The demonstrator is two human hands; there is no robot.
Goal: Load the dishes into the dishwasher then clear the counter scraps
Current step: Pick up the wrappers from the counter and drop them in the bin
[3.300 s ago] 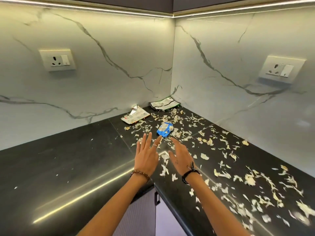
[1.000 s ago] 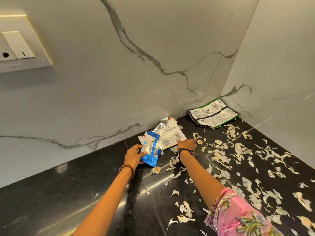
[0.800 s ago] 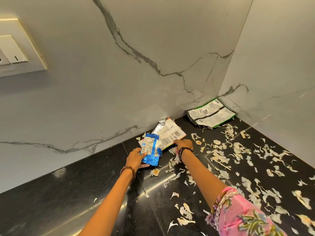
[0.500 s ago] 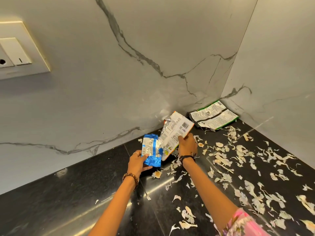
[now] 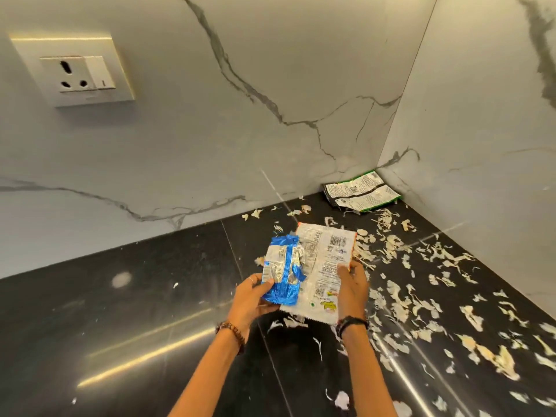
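My way left across the counter (image 5: pixel 120 311) is open. Ahead and right, peel scraps (image 5: pixel 400 296) litter the surface, two walls (image 5: pixel 210 161) close the corner, and a green-edged wrapper (image 5: pixel 362 195) lies flat there.

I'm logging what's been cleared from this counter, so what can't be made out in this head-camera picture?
- Print on the white wrapper and the blue wrapper: too small to read.
- White wrapper's left part: hidden behind the blue one; lower right under the right hand.
- Front faces of both: turned away.
- Green-edged packet in the corner: text too small.
- Scraps at right: cut off by the picture's edge.
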